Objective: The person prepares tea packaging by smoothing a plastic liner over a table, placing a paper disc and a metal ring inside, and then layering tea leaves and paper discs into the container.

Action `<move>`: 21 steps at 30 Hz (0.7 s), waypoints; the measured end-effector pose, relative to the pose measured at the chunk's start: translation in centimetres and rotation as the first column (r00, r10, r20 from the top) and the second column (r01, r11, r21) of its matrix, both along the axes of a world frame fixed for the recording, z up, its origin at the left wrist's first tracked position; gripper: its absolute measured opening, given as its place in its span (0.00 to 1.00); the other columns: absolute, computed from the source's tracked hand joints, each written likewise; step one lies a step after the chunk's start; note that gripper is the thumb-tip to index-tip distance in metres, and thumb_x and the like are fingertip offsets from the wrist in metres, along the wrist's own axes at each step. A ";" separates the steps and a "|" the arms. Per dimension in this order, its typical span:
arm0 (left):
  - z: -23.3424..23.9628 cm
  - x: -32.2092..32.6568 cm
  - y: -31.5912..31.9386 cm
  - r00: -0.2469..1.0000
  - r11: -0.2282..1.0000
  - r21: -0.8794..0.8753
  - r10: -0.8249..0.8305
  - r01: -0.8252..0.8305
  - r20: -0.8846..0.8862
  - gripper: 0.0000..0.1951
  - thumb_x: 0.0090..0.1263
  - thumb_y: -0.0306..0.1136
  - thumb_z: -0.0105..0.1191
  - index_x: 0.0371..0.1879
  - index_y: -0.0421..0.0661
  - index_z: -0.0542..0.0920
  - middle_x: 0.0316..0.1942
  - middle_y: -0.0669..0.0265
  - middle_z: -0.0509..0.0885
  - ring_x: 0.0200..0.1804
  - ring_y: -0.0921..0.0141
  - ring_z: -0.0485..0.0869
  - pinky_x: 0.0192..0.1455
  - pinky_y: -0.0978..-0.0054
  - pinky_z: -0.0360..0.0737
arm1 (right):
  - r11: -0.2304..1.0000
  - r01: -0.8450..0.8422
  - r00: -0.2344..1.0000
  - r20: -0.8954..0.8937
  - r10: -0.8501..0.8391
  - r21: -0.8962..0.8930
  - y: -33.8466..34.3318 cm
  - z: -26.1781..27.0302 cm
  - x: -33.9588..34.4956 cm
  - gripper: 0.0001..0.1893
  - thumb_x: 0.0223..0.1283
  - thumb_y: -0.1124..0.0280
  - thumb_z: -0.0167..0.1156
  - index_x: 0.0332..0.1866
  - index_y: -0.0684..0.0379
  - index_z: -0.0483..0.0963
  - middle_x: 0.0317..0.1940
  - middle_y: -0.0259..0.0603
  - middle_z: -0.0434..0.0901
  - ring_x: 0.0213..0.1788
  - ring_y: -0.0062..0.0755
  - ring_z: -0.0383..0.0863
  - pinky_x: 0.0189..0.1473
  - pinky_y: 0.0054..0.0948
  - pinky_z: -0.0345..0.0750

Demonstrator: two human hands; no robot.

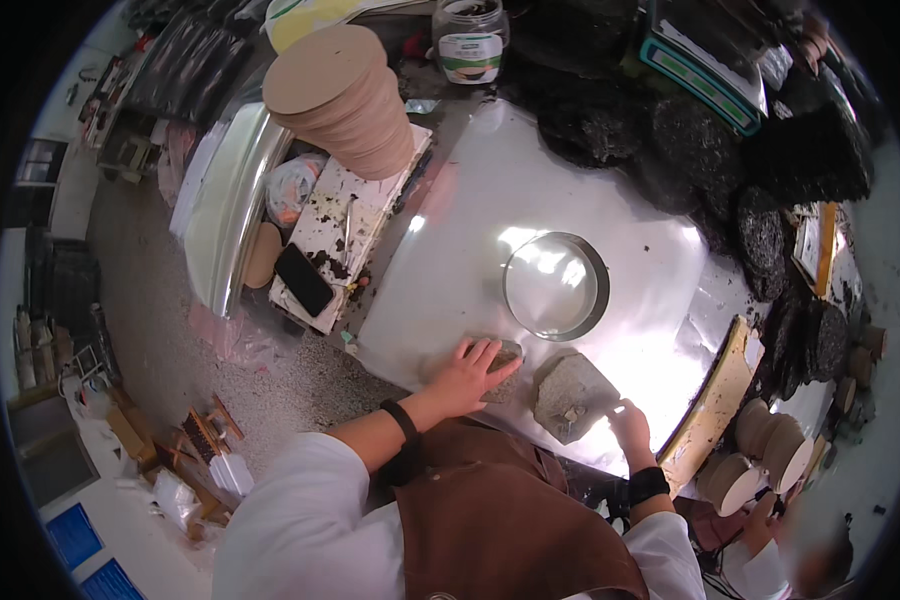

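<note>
My left hand rests with spread fingers on a flat grey-brown block at the near edge of the shiny work surface. My right hand is at the right corner of a second, larger grey slab; its thumb and forefinger are close together there, and whether they pinch the slab or something small is unclear. A small pale bit lies on that slab. Beyond both blocks stands a round metal ring, apart from my hands.
Left: a stack of round tan discs, a black phone and tweezers on a stained white board. Far side: a labelled jar, dark sheets, a digital scale. Right: a yellowish board. A co-worker is at lower right.
</note>
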State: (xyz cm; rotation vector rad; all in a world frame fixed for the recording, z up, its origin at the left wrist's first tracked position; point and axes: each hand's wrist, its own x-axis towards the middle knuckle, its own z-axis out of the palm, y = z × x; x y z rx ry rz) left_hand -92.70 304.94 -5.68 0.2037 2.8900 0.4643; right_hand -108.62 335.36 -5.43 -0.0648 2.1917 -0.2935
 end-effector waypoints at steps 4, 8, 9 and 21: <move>-0.3 0.7 -4.3 0.962 0.925 0.283 0.272 -0.253 -0.031 0.42 0.50 0.47 0.65 0.66 0.53 0.61 0.61 0.57 0.64 0.63 0.55 0.62 0.65 0.53 0.58 | 0.998 -0.063 0.907 -0.419 0.045 -0.030 5.6 -2.0 -1.2 0.17 0.54 0.63 0.63 0.44 0.62 0.72 0.38 0.49 0.80 0.38 0.43 0.81 0.42 0.38 0.76; -3.2 -0.6 -14.4 0.474 0.449 0.277 0.880 -0.850 0.027 0.32 0.52 0.46 0.64 0.52 0.40 0.68 0.50 0.51 0.72 0.53 0.52 0.70 0.55 0.58 0.70 | 0.907 0.417 0.782 -0.487 -0.389 -0.055 17.3 -10.9 -8.2 0.20 0.59 0.59 0.60 0.48 0.65 0.70 0.40 0.41 0.78 0.41 0.33 0.79 0.44 0.32 0.74; -5.5 -0.6 -15.9 0.406 0.399 0.254 0.913 -0.881 -0.023 0.29 0.53 0.47 0.62 0.47 0.38 0.69 0.45 0.49 0.74 0.49 0.51 0.73 0.50 0.58 0.73 | 0.815 0.571 0.710 -0.438 -0.551 -0.100 18.8 -12.7 -8.8 0.21 0.59 0.56 0.59 0.48 0.64 0.71 0.33 0.38 0.74 0.35 0.32 0.74 0.41 0.34 0.75; -3.1 -0.9 -14.1 0.339 0.334 0.072 0.891 -0.940 0.301 0.21 0.57 0.45 0.58 0.34 0.36 0.76 0.37 0.46 0.79 0.42 0.51 0.79 0.46 0.55 0.76 | 0.609 0.751 0.607 -0.098 -0.789 -0.256 6.9 -12.5 -7.8 0.28 0.55 0.57 0.62 0.51 0.71 0.68 0.43 0.50 0.76 0.42 0.35 0.77 0.39 0.34 0.76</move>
